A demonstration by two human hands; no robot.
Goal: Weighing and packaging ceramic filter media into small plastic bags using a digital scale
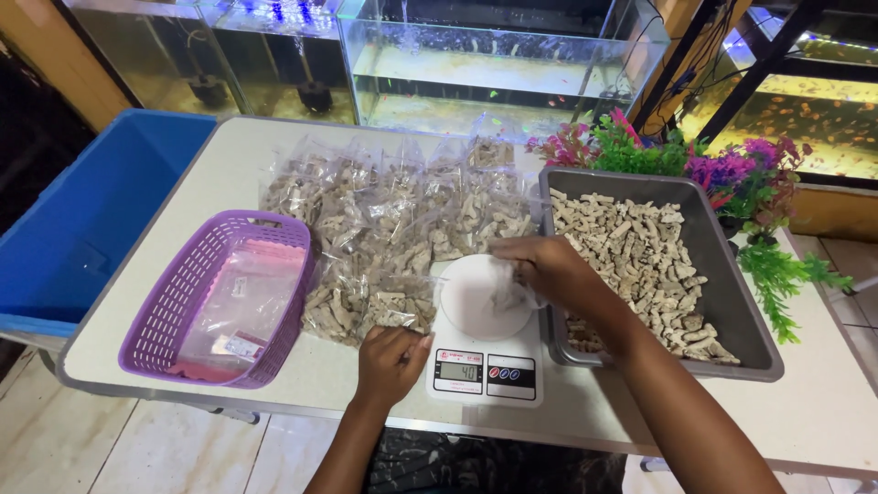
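Note:
A white kitchen scale with a round pan stands at the table's front edge. On it rests a clear plastic bag with a few pale coral-like pieces inside. My right hand grips the bag's top edge over the pan. My left hand rests beside the scale's left side, fingers curled, touching a filled bag from the pile. A grey tray of loose pale pieces sits just right of the scale.
Several filled clear bags cover the table's middle. A purple basket with empty bags is at the left, a blue tub beyond the table edge. Artificial plants and aquariums stand behind.

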